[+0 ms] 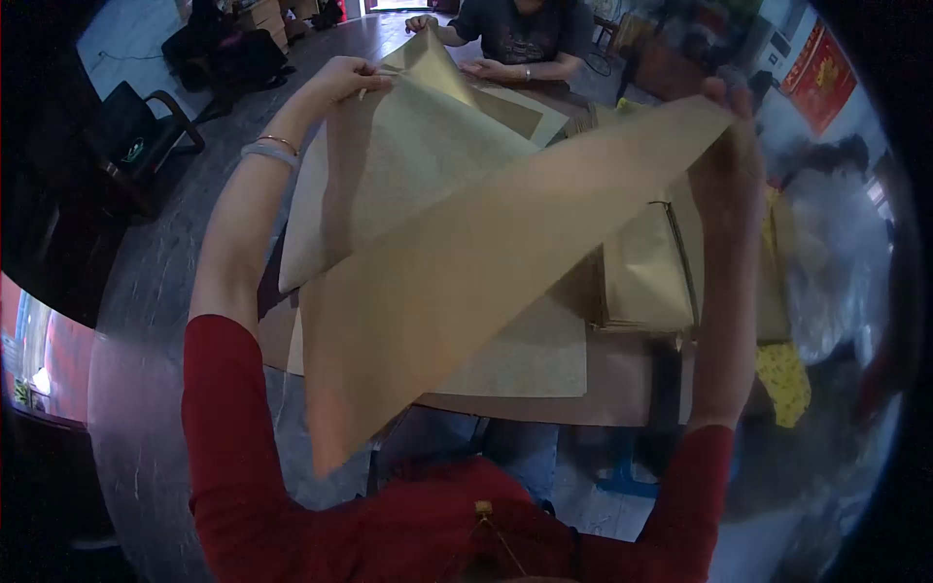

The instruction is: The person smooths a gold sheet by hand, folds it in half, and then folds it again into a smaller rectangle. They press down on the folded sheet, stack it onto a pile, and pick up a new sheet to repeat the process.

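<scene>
A large sheet of tan paper (457, 262) is held up in front of me, folded over diagonally, its lower corner hanging past the table's near edge. My left hand (348, 80) pinches it at the far left, fingers closed on the edge. My right hand (737, 115) is raised at the far right, closed on the sheet's other corner and slightly blurred. Beneath lies another pale sheet (530, 364) on the table. To the right, close to my right forearm, sits a stack of folded gold-brown paper (646, 272).
Across the table, a person in a dark shirt (525, 34) handles another gold sheet (428, 66). Yellow patterned cloth (782, 384) hangs at the right edge beside clear plastic (826, 262). A black armchair (146, 136) stands on the left, and a blue stool (627, 476) is below the table.
</scene>
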A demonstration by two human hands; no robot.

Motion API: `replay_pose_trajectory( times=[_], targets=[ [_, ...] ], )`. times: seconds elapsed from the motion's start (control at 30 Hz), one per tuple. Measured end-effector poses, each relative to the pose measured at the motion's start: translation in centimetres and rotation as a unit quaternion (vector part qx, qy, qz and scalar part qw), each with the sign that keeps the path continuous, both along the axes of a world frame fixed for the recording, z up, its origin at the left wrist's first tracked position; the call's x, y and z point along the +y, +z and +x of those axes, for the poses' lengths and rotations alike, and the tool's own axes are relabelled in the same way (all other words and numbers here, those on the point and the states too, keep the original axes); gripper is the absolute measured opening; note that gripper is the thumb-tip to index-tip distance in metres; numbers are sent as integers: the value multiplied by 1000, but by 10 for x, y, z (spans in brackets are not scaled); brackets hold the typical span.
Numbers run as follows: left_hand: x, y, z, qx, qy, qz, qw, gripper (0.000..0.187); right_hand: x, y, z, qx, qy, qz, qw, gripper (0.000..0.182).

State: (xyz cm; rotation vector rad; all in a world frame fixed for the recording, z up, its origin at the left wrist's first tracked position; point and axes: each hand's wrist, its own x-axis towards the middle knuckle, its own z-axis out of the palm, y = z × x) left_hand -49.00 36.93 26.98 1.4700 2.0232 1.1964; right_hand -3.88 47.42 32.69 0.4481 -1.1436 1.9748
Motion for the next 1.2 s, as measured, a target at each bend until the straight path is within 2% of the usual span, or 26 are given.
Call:
replay_pose_trajectory(
  times=[0.03, 0.2, 0.27, 0.37, 0.4, 0.47, 0.53, 0.6, 0.63, 0.7, 0.73, 0.8, 0.83, 0.87, 0.9, 0.97, 1.03, 1.1, 1.2],
  targets=[
    [0, -2, -8, 9, 7, 6, 1000, 22, -9, 13, -7, -13, -109, -46, 993, 20],
    [-10, -11, -25, -5, 21, -4, 1000, 21, 6, 63, -38, -6, -134, 19, 991, 22],
    [-25, -4, -11, -32, 66, -58, 996, 21, 12, 77, -50, -11, -146, 41, 988, 22],
    [-25, -19, -28, -70, 84, -85, 990, 21, 19, 99, -64, -29, -176, 75, 981, 23],
    [-28, -21, -25, -50, 81, -91, 991, 23, 21, 103, -64, -35, -187, 86, 978, 24],
    [-15, -50, -53, -120, 57, -83, 988, 26, 32, 107, -64, -52, -225, 107, 967, 24],
    [-21, -53, -46, -90, 52, -54, 993, 28, 34, 119, -50, -64, -266, 130, 953, 25],
    [-22, -69, -72, -122, -12, -55, 991, 27, 35, 137, -24, -67, -318, 155, 933, 26],
    [-27, -66, -53, -192, 15, -29, 981, 25, 37, 145, -6, -67, -350, 171, 919, 26],
    [-48, -50, -9, -263, 35, -13, 964, 24, 40, 159, 45, -80, -424, 202, 879, 27],
    [-55, -41, 12, -320, 76, 44, 943, 23, 37, 163, 75, -82, -465, 218, 854, 27],
    [-41, -55, -7, -377, 111, 92, 915, 23, 32, 169, 135, -105, -546, 247, 794, 28],
    [-20, -82, -70, -243, 33, -17, 969, 23, 29, 170, 166, -119, -584, 257, 761, 29],
    [-4, -94, -100, -98, -46, -120, 987, 24, 28, 171, 199, -139, -614, 266, 730, 29],
    [0, -94, -91, -98, -51, -120, 987, 24, 26, 172, 235, -158, -652, 272, 690, 29],
    [3, -92, -60, -126, 24, -81, 988, 23, 23, 165, 297, -201, -699, 271, 631, 30],
    [0, -85, -45, -131, 28, -75, 988, 22, 24, 154, 347, -239, -729, 265, 584, 31],
    [-5, -84, -39, -135, 33, -70, 988, 21, 26, 139, 388, -271, -746, 255, 553, 32],
    [-2, -89, -45, -120, 22, -63, 991, 18, 37, 114, 431, -309, -750, 240, 534, 33]
  ],
)
